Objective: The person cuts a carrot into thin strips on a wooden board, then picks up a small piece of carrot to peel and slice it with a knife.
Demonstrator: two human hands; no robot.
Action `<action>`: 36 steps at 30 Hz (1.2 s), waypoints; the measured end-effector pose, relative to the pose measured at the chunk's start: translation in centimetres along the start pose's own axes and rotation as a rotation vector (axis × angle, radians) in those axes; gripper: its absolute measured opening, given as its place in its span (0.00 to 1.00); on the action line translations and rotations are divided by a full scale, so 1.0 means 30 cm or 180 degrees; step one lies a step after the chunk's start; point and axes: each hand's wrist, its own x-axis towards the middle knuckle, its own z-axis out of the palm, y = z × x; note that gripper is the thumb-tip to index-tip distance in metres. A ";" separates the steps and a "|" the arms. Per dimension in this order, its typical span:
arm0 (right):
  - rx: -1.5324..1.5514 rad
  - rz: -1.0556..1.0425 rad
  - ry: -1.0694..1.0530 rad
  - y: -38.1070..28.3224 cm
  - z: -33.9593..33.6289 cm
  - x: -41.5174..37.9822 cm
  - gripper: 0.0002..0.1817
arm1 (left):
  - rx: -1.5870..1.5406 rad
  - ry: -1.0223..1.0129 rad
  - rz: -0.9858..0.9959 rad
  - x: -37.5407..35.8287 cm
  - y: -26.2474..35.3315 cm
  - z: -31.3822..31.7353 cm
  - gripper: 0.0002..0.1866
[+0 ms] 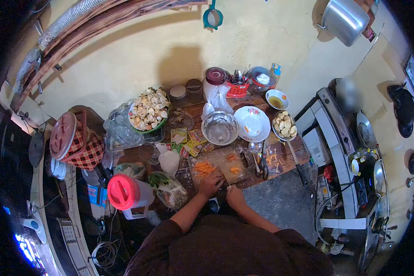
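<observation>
We see the carrot strips lying on the board, just ahead of the left hand, whose bent fingers reach the heap's near edge; we cannot tell whether they pinch any. Beside it, the right hand has its fingers curled closed round what looks like a knife (we catch only a sliver of it). More carrot bits lie toward the board's right side. The board rests on a wooden table, with a bowl and a floral dish beyond it, and a jug off to our left. A stove stands past the table's right side; a pot hangs high against the pale wall.
</observation>
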 end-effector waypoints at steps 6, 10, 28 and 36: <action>-0.0093 -0.0502 0.0056 0.026 0.026 0.019 0.18 | -0.0032 0.0009 0.0000 0.002 0.011 -0.013 0.08; -0.0123 -0.0302 0.0157 -0.040 -0.009 -0.006 0.17 | 0.0044 -0.0057 -0.0069 -0.006 -0.004 0.000 0.08; 0.0040 -0.0353 0.0180 0.007 0.023 0.028 0.18 | -0.0050 0.0134 0.0062 -0.005 0.000 -0.001 0.07; -0.0218 -0.0186 0.0038 -0.002 0.018 0.019 0.19 | 0.0027 0.0077 -0.0006 -0.012 -0.005 -0.001 0.06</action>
